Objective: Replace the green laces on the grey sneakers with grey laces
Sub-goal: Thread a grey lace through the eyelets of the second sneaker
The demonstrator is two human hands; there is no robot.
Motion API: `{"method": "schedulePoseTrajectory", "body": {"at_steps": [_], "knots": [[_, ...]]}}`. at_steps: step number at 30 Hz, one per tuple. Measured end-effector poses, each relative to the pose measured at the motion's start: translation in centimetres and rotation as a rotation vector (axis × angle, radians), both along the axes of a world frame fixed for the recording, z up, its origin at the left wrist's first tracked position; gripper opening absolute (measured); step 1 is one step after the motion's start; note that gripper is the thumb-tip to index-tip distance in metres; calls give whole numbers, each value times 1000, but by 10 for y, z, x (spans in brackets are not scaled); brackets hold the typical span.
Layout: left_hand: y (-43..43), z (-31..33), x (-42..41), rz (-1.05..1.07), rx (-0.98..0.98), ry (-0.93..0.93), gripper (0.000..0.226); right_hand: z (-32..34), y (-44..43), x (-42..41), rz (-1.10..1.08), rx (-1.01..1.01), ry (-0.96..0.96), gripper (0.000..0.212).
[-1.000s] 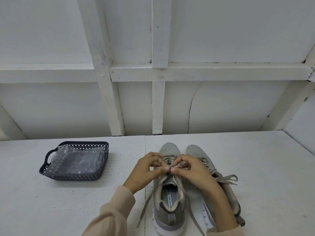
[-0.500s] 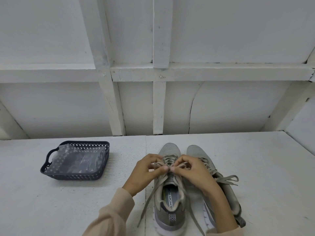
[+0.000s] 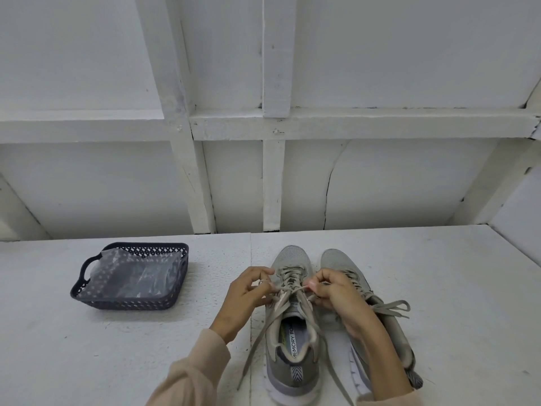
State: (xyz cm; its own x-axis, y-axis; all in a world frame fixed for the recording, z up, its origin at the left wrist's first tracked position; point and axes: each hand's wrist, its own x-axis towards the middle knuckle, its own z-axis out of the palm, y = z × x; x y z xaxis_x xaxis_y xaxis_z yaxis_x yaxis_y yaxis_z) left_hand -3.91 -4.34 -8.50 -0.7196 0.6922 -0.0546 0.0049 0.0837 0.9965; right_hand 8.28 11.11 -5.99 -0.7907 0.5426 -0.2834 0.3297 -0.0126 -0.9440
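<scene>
- While both hands pinch it, the grey lace (image 3: 288, 289) runs taut between them, over the top eyelets of the left sneaker (image 3: 289, 335); that shoe stands upright on the table (image 3: 439, 288), toe pointing away from the person.
- left hand (image 3: 246, 294): fingers curled, thumb and forefinger nipping the lace on the left of the tongue.
- right hand (image 3: 339, 294): same curled pinch on the right of the tongue.
- Below the grip: two loose lace ends cross, then trail down either side of the shoe opening toward the person.
- Just right of the grip: right sneaker (image 3: 383, 338), close beside the first, leaning outward, partly hidden by the right forearm; its lace is tied in a bow (image 3: 392, 306).
- Below-left of the grip: beige sleeve (image 3: 199, 370) on the left forearm.
- Well left of the grip: dark mesh basket (image 3: 128, 304) holding a clear plastic bag (image 3: 131, 276).
- Beyond the grip: white panelled wall (image 3: 380, 186), one panel cracked.
</scene>
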Motion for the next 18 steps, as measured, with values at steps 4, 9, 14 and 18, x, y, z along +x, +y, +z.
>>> {"method": "schedulePoseTrajectory", "body": {"at_steps": [4, 9, 14, 18], "knots": [[-5, 0, 1, -11, -31, 48, 32, 1, -5, 8, -10, 211, -5, 28], [-18, 0, 19, 34, -256, 323, 63, 5, -19, 24, -21, 525, -101, 42], [-25, -12, 40, 171, -336, 649, 35, -6, -34, 35, 36, 732, -159, 33], [-31, -3, 48, 249, -408, 806, 23, -7, -41, 44, 27, 828, -142, 29]]}}
